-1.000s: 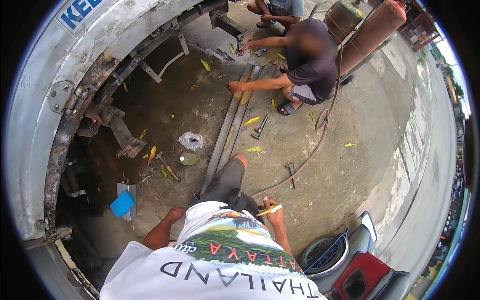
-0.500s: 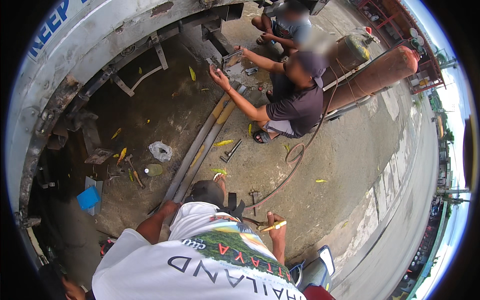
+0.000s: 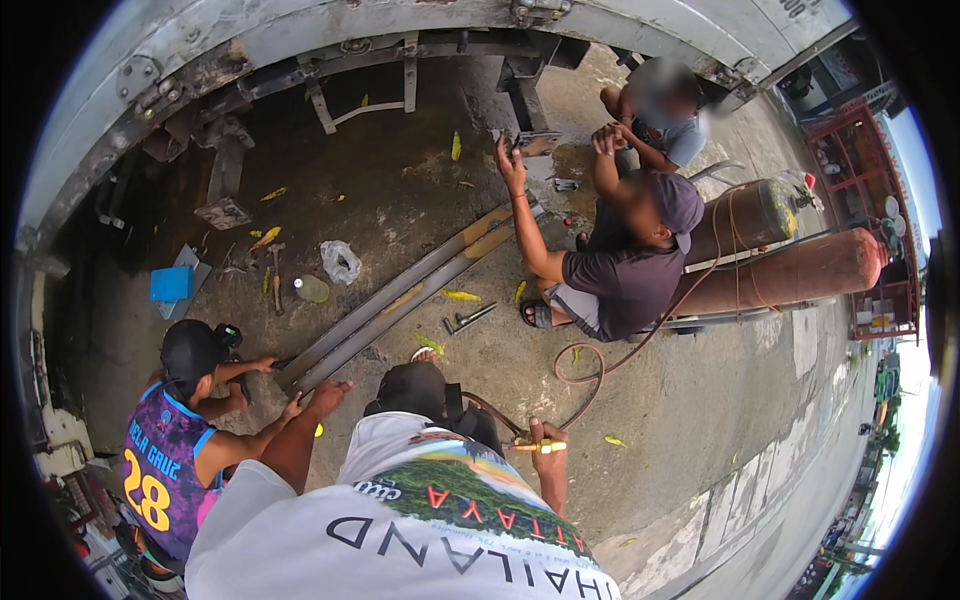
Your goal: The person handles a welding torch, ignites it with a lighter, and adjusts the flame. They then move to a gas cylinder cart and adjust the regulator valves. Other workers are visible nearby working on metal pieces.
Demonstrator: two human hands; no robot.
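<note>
Though blotchy, straight metal bars (image 3: 420, 298).

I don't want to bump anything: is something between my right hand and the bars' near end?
Yes: seen from above, your leg lies between your right hand and that end of the bars. Your left hand and a co-worker's hand are near it.

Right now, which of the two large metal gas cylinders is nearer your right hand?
The rust-red cylinder; the dark, yellow-topped cylinder lies beyond it, farther from the right hand.
</note>
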